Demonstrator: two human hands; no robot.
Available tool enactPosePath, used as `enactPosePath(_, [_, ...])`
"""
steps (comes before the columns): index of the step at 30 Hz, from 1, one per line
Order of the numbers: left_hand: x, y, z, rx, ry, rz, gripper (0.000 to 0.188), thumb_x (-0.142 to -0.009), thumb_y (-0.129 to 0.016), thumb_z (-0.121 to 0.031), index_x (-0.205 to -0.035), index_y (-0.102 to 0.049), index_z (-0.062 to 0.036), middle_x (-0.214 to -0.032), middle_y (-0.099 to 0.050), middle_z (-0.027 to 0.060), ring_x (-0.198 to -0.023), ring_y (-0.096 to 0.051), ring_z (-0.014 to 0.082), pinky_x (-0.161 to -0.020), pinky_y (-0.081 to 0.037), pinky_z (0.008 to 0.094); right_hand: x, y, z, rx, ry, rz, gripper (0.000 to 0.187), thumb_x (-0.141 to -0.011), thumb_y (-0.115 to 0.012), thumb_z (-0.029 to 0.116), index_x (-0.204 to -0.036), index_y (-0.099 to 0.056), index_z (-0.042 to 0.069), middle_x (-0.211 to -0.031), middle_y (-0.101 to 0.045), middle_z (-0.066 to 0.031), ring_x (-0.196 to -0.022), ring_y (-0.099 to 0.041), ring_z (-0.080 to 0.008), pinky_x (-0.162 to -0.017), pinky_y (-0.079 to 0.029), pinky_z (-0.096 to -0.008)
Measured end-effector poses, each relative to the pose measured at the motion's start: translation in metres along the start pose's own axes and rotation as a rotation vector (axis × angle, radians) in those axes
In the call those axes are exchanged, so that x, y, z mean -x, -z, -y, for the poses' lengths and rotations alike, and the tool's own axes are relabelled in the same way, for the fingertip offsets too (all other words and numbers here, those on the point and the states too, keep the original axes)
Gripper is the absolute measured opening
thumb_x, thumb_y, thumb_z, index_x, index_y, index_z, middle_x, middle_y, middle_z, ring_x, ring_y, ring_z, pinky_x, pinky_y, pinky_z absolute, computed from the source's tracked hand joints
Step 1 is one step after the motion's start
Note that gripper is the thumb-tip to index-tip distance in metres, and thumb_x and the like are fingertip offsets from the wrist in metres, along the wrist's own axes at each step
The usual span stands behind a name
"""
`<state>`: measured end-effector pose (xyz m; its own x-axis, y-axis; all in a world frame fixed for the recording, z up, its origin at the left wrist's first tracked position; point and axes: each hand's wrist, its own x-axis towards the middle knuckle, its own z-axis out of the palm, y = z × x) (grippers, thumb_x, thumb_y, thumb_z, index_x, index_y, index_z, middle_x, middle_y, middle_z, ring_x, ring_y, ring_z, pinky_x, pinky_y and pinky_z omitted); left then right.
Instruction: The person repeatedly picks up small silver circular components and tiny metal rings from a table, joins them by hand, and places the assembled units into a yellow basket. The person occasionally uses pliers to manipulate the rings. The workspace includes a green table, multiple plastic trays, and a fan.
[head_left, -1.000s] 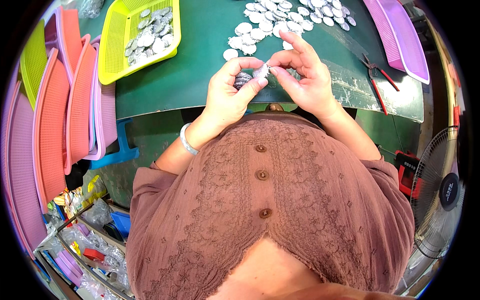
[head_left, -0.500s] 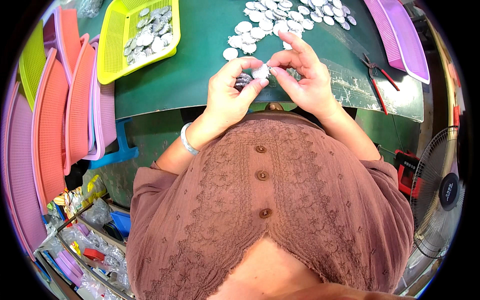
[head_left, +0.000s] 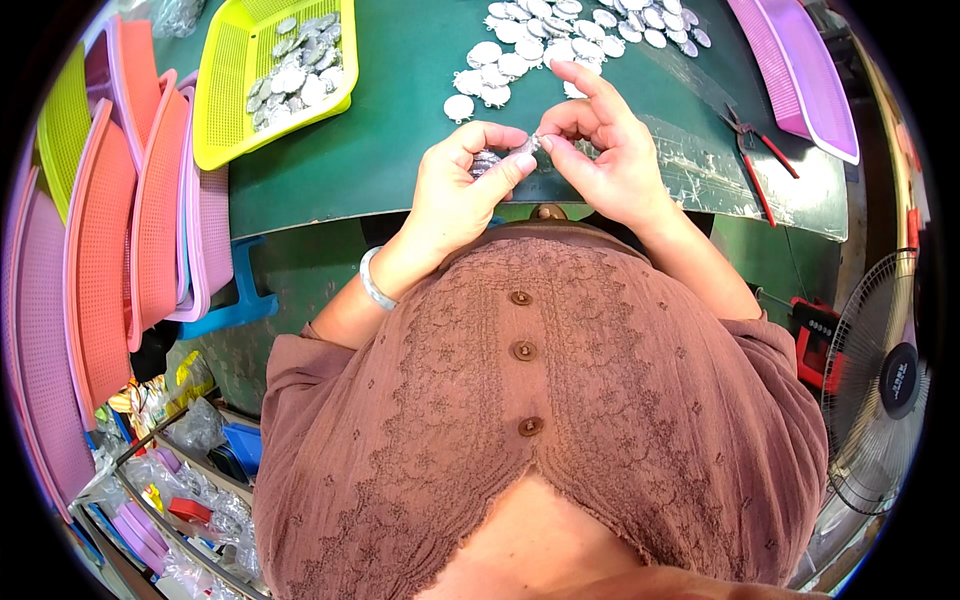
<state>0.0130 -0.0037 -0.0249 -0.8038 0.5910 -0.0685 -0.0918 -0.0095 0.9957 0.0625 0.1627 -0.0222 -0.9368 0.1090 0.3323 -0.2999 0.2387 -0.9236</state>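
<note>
My left hand (head_left: pixel 448 190) is closed around a small silver metal disc (head_left: pixel 524 147), held between thumb and forefinger and seen nearly edge-on. More discs (head_left: pixel 484 162) are tucked in that palm, partly hidden by the fingers. From the other side, thumb and forefinger of my right hand (head_left: pixel 618 160) pinch the disc's edge; its remaining fingers are raised. Both hands are above the table's near edge. Beyond them, many loose silver discs (head_left: pixel 512 66) with small edge loops lie spread on the green table (head_left: pixel 400 90).
A yellow-green basket (head_left: pixel 225 110) with silver discs stands at the left. Red-handled pliers (head_left: pixel 746 150) lie on the right, beside a purple basket (head_left: pixel 785 75). Stacked coloured baskets (head_left: pixel 100 260) line the left side. A fan (head_left: pixel 870 390) stands at lower right.
The disc between my fingers has turned from showing its flat face to nearly edge-on. My hands have barely shifted otherwise.
</note>
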Motion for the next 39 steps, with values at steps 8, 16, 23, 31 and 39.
enactPosePath(8, [-0.001, 0.002, -0.002, 0.181, 0.117, 0.067, 0.018, -0.083, -0.063, -0.012, -0.096, -0.058, -0.0016, -0.08, -0.06, 0.0019, -0.058, -0.05, 0.0047, -0.049, -0.039, 0.0165, 0.0, 0.0, 0.0, -0.025, -0.004, -0.002, 0.056, -0.077, -0.057, -0.004, -0.128, -0.037, 0.004, -0.077, -0.058, -0.0021, -0.071, -0.057, -0.0079, -0.07, -0.046, -0.0227])
enactPosePath(16, [-0.007, 0.008, 0.007, 0.608, 0.249, 0.199, 0.019, -0.085, -0.059, -0.013, -0.1, -0.055, -0.0026, -0.089, -0.062, 0.0083, -0.056, -0.049, 0.0066, -0.046, -0.036, 0.0159, -0.001, 0.0, 0.006, -0.133, -0.055, 0.005, 0.054, -0.078, -0.057, -0.004, -0.128, -0.039, 0.005, -0.08, -0.059, -0.0032, -0.071, -0.059, -0.0098, -0.068, -0.046, -0.0224])
enactPosePath(23, [-0.008, 0.006, 0.007, 0.733, 0.291, 0.226, 0.019, -0.086, -0.059, -0.016, -0.099, -0.055, -0.0027, -0.089, -0.062, 0.0104, -0.056, -0.049, 0.008, -0.045, -0.036, 0.0164, -0.002, 0.0, 0.006, -0.172, -0.078, 0.0, 0.054, -0.078, -0.057, -0.004, -0.128, -0.04, 0.005, -0.082, -0.058, -0.0039, -0.074, -0.057, -0.0092, -0.067, -0.047, -0.022])
enactPosePath(31, [-0.007, 0.008, 0.005, 0.765, 0.324, 0.249, 0.023, -0.091, -0.049, -0.018, -0.105, -0.053, -0.0014, -0.091, -0.062, 0.0143, -0.057, -0.049, 0.0113, -0.047, -0.04, 0.0195, -0.003, 0.001, 0.009, -0.27, -0.158, 0.008, 0.053, -0.078, -0.057, -0.004, -0.128, -0.039, 0.003, -0.083, -0.058, -0.0052, -0.075, -0.056, -0.0096, -0.067, -0.051, -0.0227])
enactPosePath(39, [-0.007, 0.007, 0.004, 0.811, 0.362, 0.229, 0.016, -0.091, -0.049, -0.016, -0.098, -0.052, -0.0029, -0.089, -0.062, 0.0148, -0.056, -0.053, 0.0126, -0.044, -0.039, 0.019, -0.005, 0.001, 0.011, -0.29, -0.206, 0.011, 0.053, -0.078, -0.057, -0.005, -0.128, -0.038, 0.002, -0.084, -0.057, -0.006, -0.078, -0.056, -0.0105, -0.068, -0.053, -0.0241])
